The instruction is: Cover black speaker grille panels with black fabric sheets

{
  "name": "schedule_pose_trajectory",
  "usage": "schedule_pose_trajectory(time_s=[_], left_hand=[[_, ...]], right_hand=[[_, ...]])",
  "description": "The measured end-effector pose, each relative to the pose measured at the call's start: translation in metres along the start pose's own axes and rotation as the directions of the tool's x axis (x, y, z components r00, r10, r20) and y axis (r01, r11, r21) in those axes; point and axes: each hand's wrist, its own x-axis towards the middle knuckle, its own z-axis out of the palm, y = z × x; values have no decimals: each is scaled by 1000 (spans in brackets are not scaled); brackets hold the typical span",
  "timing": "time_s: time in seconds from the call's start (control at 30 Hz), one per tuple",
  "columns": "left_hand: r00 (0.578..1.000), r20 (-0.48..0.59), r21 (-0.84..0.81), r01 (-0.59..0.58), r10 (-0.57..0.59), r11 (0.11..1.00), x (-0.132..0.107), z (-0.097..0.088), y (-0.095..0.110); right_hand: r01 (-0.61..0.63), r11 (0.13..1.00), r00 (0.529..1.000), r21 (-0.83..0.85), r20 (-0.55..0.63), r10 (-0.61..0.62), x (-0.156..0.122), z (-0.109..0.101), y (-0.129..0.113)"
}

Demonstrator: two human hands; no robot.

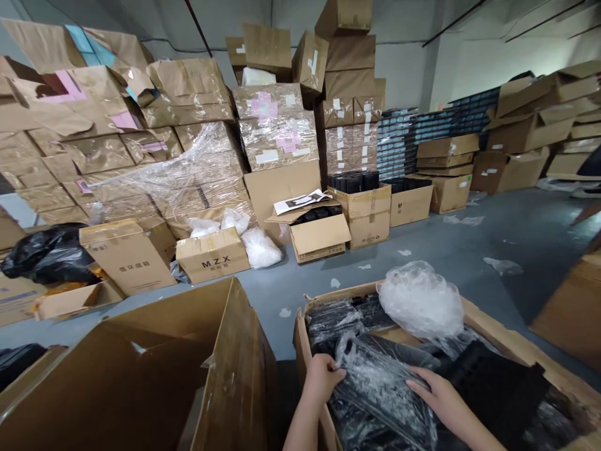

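An open cardboard box (488, 327) in front of me is packed with black trays wrapped in clear plastic film (380, 382). My left hand (323, 374) is closed on the left edge of a film-wrapped bundle near the box's left wall. My right hand (436, 393) lies on top of the same bundle, fingers stretched out and pressing the film. A crumpled wad of clear plastic (420, 299) sits on the trays at the far side of the box.
A large open cardboard box (154, 369) stands at my left. Stacks of taped and film-wrapped cartons (188, 138) line the back wall. Smaller boxes (213, 255), a black bag (49, 254) and plastic scraps lie on the grey floor (469, 250).
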Motion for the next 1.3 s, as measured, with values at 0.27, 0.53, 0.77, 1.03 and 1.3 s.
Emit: schedule_pose_trajectory(time_s=[0.27,0.53,0.77,1.03,1.3], left_hand=[[980,-30,-212,184,-194,960,-4,21,-20],[963,107,-204,263,-246,943,-56,70,-31],[998,53,339,12,-32,941,-72,62,-27],[971,32,403,-230,237,886,-56,29,-7],[939,-35,359,-307,342,881,-55,32,-15]], right_hand=[[58,902,978,-429,-155,-137,-27,5,-11],[-219,922,967,-319,53,248,-37,24,-33],[-381,921,901,-78,190,389,-53,31,-34],[-656,713,733,248,434,523,-46,48,-43],[-672,569,740,474,386,551,-44,69,-44]])
